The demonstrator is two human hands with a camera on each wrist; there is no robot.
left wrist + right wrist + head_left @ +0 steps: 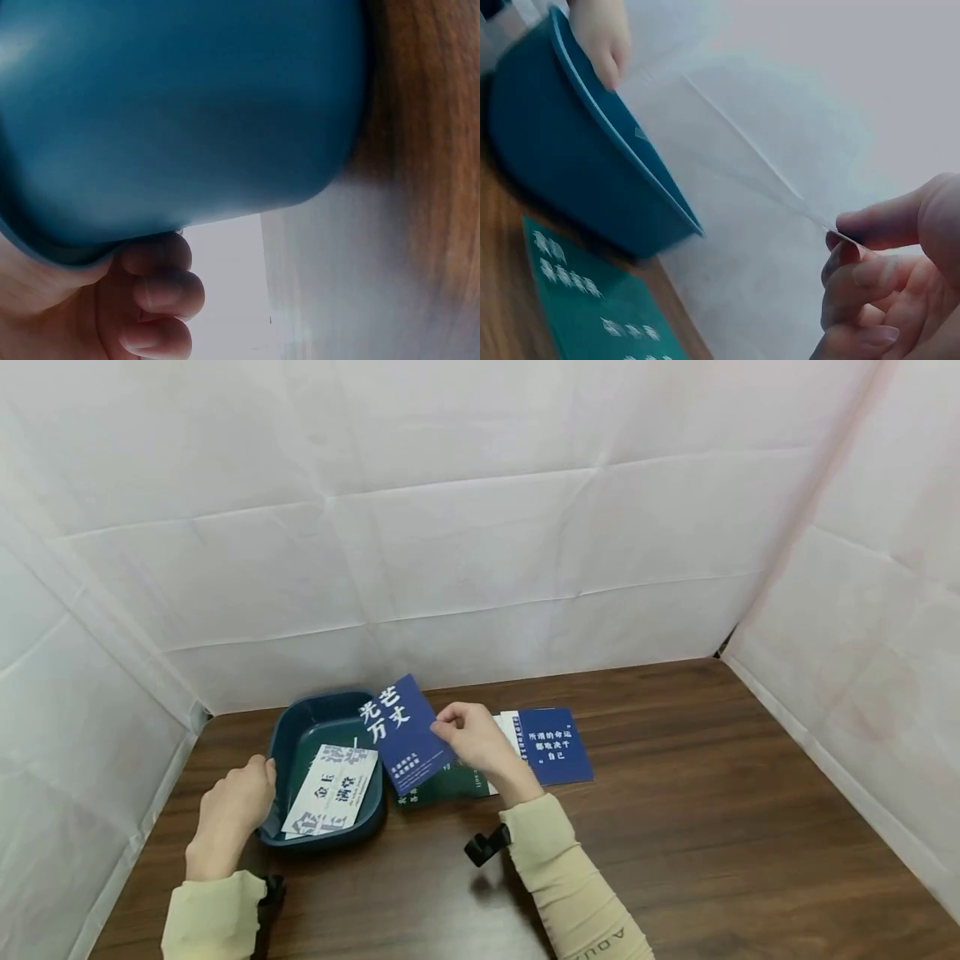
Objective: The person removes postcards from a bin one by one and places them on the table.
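Observation:
A blue card (411, 735) with white characters is pinched at its right edge between the thumb and fingers of my right hand (480, 739). It hangs in the air beside and partly over the right rim of a dark blue-green basin (360, 839). Edge-on, the card (780, 191) looks like a thin line in the right wrist view. My left hand (236, 802) grips the basin's left rim, fingers (169, 292) curled under it outside the wall. Inside the basin lies a white card (330, 789) with grey and dark characters, tilted against the near side.
Right of the basin, a green card (442, 787) lies on the brown wooden table (675, 793), partly hidden by the held card and my right hand. Another blue card (557, 745) and a white one (507, 727) lie further right. White sheeting (480, 552) encloses the back and sides.

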